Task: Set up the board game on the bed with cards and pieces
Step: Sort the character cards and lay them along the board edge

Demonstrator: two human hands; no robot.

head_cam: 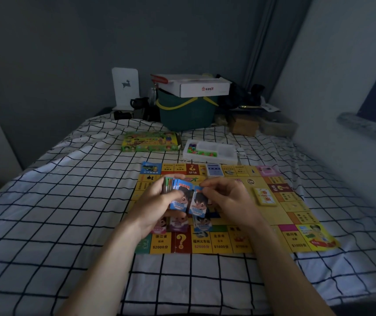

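Fingers of left hand (159, 199) curled round thick stack of colourful paper cards (178, 192), right hand (225, 199) pinching blue top card (198, 202), above yellow game board (296, 215) on checked bedsheet (68, 201)

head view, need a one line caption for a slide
Left hand holds a stack of cards while right hand pulls one off, above the game board on the bed.

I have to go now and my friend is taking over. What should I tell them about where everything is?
Left hand grips the stack of money cards; right hand pinches the front blue card off it.
Board lies unfolded on the bed. Three small money piles sit on its near edge; a yellow deck and a blue deck are placed.
Left: deal out the stack, then take the pieces from the white tray.
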